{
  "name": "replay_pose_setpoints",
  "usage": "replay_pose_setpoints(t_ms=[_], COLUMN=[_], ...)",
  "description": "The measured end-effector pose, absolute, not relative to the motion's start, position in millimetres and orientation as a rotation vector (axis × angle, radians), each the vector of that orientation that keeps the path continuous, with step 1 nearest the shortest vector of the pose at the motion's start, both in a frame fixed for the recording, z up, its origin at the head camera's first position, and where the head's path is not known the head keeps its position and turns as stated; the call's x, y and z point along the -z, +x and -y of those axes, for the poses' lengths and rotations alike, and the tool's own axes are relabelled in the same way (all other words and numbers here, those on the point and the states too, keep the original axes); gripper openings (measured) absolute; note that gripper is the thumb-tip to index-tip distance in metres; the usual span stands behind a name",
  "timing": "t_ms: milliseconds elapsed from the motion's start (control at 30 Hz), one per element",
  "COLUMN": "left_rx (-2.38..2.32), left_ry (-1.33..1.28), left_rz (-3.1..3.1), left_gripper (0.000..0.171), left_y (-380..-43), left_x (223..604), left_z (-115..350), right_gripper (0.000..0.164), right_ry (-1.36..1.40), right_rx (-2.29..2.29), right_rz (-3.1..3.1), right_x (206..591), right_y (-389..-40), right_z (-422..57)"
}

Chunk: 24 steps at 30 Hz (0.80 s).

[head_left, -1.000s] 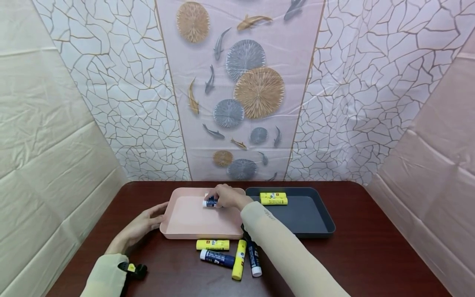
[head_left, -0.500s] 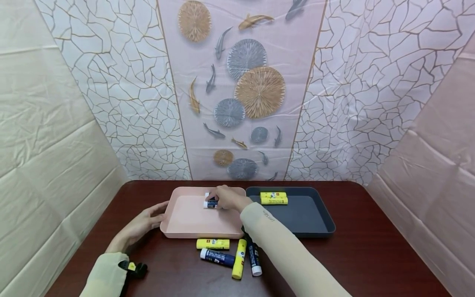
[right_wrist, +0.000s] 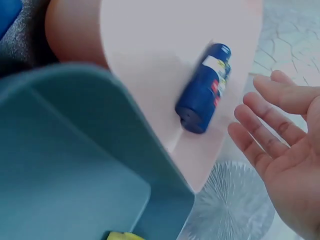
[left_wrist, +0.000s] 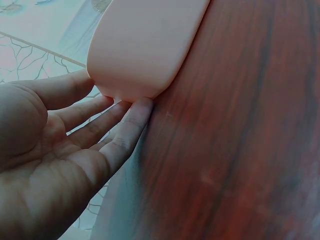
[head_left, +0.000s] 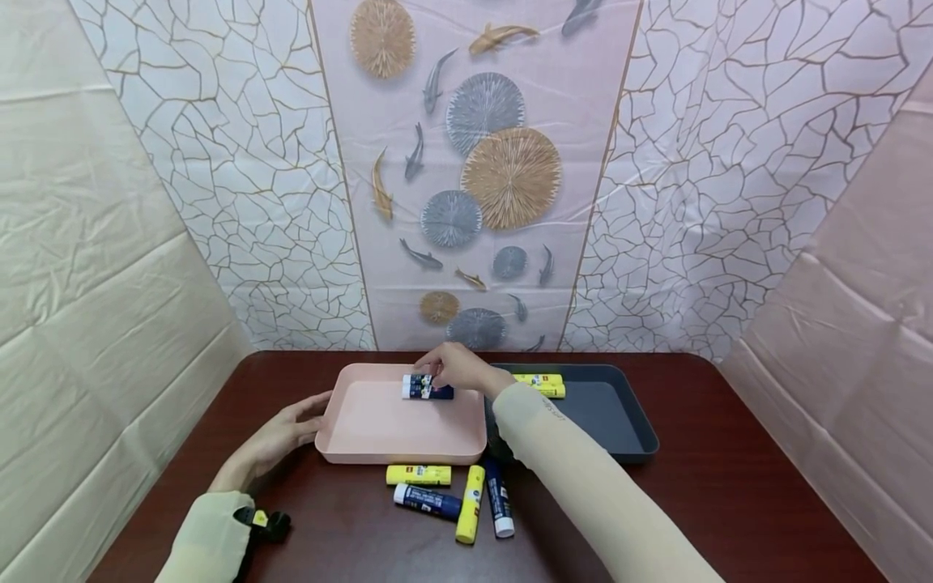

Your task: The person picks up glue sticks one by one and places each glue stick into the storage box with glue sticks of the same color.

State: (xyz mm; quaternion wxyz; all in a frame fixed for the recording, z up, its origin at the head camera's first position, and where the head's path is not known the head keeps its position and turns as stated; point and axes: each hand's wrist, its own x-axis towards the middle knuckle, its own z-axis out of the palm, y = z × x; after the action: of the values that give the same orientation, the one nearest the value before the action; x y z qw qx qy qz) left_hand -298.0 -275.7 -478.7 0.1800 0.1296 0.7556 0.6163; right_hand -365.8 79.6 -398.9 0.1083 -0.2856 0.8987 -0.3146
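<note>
Two dark blue glue sticks with white ends lie side by side in the back right of the pink tray. Just above them is my right hand; in the right wrist view its fingers are spread and apart from the blue glue sticks. At the pink tray's left end, my left hand touches the outer wall. The left wrist view shows its fingertips and thumb against the tray corner, the fingers nearly straight.
Right beside it stands a dark grey tray with two yellow glue sticks, partly behind my right wrist. In front of the pink tray lie a yellow glue stick, a blue one, another yellow and another blue.
My right hand has let go of the blue glue stick and moved slightly up and right. The two blue sticks now show more fully. My left hand stays at the tray.
</note>
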Motion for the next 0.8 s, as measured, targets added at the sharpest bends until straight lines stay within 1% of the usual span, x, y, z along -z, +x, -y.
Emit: replay_pose_setpoints(t_ms=[267,567,800], left_rx=[-1.734,-1.722,-1.723], left_ry=[0.361,0.348,0.342], left_rz=[-2.141,-2.150,-2.152], left_gripper=[0.068,0.069,0.069], left_y=[-299.6,-300.5,-299.7], left_x=[480.0,478.0,478.7], left_z=[276.8,275.7,276.0], right_gripper=[0.039,0.037,0.036], right_ry=[-0.845,-0.832,-0.845], right_rx=[1.056,1.079,1.092], right_rz=[-2.586,-2.557,-2.544], right_x=[388.0,382.0,381.5], right_y=[-368.0,-361.4,-353.3], right_z=[-109.7,-144.2,-160.1])
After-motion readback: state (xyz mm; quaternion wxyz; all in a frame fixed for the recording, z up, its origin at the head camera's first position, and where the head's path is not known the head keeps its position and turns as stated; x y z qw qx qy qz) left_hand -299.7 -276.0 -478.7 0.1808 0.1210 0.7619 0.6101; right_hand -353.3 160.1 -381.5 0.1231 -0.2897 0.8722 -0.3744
